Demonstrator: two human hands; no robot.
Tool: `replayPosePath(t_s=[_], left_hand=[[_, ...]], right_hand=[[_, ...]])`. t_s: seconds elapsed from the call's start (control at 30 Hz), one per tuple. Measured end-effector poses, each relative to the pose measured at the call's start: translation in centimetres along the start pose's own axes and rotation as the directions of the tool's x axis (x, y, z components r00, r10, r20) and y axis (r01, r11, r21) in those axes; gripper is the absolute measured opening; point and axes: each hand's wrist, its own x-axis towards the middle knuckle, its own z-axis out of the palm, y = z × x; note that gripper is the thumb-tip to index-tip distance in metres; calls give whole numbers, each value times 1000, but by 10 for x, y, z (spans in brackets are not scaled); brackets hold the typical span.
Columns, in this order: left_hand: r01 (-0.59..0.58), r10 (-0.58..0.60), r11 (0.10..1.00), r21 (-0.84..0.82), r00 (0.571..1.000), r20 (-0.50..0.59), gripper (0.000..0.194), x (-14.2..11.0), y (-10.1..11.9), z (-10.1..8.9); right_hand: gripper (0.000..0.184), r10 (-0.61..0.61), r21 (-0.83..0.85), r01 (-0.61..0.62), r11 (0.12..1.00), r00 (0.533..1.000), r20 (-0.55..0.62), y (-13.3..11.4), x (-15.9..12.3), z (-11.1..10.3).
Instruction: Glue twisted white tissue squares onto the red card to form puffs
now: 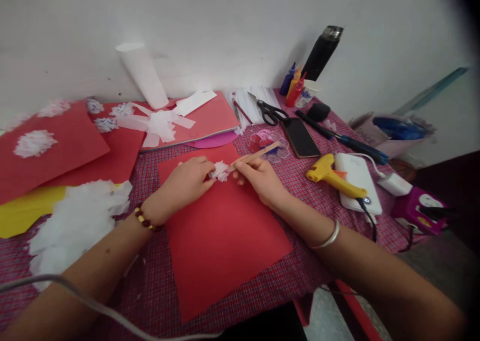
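A sheet of red paper [225, 241] lies in front of me on the checked cloth. Near its far edge sits a small ruffled white paper flower [220, 171]. My left hand [193, 178] rests on the sheet, its thumb and fingers closed at the flower's left side. Held in my right hand [258, 177] is a flat wooden stick [258, 155], pinched between thumb and fingers. The stick's lower end meets the flower's right side. Beyond the right hand is a clear palette with red and purple paint [268, 143].
Red sheets with white flowers [35, 143] and a pile of white tissue pieces [80, 223] lie left. To the right are scissors [268, 111], a phone [300, 137], a yellow glue gun [333, 176] and a white power bank [358, 183]. A cable [93, 303] crosses the near left.
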Motion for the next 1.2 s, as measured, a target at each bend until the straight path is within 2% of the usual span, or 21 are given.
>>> replayPosePath(t_s=[0.1,0.33,0.5,0.83,0.93,1.1,1.2], left_hand=[[26,-26,1000,2,999,-27,21,5,-1,4],[70,-80,987,-147,995,-65,22,6,-2,5],[99,-115,976,-195,991,-74,20,8,-3,7],[104,-108,986,-134,994,-29,21,9,-1,3],[101,-107,984,-149,994,-35,21,9,0,2],[119,-124,979,-166,992,-20,20,8,2,0],[126,-134,978,-166,990,-34,21,8,2,1]], right_hand=[[20,-87,-173,94,980,995,49,1,3,2],[17,-208,-424,260,868,964,165,3,1,8],[16,-202,-557,302,774,951,235,6,1,7],[22,-165,-735,315,600,948,271,0,-4,11],[24,-172,-737,263,623,965,199,3,0,12],[24,-117,-561,133,817,991,64,11,9,11],[24,-78,-487,81,870,997,26,14,11,11]])
